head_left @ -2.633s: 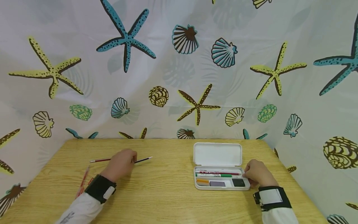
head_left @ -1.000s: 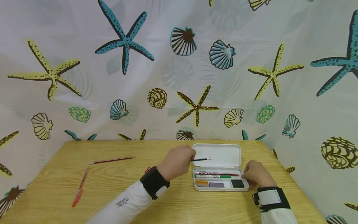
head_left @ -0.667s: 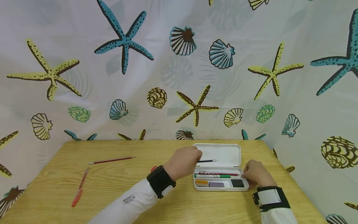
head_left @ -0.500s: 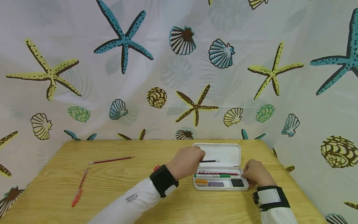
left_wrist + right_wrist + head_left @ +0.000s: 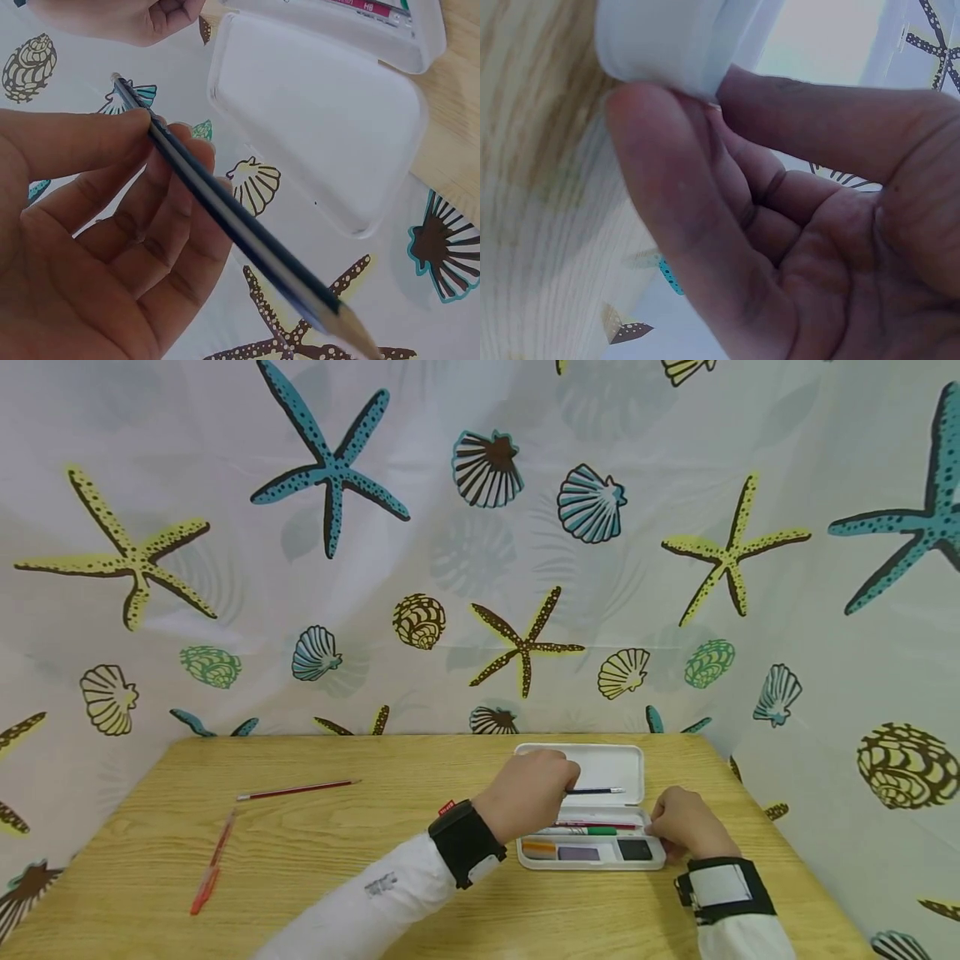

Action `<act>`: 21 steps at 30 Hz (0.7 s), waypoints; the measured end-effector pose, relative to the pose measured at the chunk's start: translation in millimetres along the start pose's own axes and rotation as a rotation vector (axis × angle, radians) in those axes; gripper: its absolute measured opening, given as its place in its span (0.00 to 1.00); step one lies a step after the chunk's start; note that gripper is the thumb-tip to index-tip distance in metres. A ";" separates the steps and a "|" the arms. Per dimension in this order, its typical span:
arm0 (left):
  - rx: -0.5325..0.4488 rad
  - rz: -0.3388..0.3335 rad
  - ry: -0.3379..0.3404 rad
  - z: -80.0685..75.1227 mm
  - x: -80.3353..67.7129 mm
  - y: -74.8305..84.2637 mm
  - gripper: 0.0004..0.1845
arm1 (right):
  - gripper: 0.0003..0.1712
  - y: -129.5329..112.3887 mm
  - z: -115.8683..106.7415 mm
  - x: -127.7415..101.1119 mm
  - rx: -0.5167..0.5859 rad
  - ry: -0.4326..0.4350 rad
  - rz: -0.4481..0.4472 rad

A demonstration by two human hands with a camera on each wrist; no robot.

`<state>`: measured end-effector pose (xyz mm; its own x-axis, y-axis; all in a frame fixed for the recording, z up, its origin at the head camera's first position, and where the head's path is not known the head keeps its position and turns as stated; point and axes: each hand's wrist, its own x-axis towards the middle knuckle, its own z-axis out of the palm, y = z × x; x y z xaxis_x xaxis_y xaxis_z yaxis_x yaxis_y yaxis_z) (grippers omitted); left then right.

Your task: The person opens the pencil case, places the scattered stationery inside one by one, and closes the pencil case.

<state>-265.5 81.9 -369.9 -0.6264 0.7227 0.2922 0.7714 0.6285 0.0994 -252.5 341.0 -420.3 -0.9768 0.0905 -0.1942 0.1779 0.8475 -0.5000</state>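
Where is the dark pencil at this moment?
In the head view the dark pencil is pinched in the left hand, held level over the open lid of the white pencil case, right of table centre.

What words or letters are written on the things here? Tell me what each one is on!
"HB": on the red pencil in the pencil case, left wrist view.
Grey print on the white sleeve: too small to read.
Red tag on the black wrist strap: too small to read.
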 end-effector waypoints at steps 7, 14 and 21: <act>-0.023 0.011 -0.025 9.2 7.1 6.4 0.06 | 0.07 2.3 2.0 2.2 0.004 0.005 -0.002; -0.013 0.002 -0.051 15.8 18.8 9.7 0.09 | 0.07 1.8 1.9 2.3 0.003 0.001 0.009; 0.006 -0.006 -0.056 27.7 28.5 9.6 0.08 | 0.07 -0.2 1.4 2.3 0.000 -0.003 0.019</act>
<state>-279.1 116.5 -387.1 -0.6362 0.7340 0.2377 0.7673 0.6342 0.0954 -254.6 340.3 -421.9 -0.9727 0.1052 -0.2068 0.1969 0.8456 -0.4962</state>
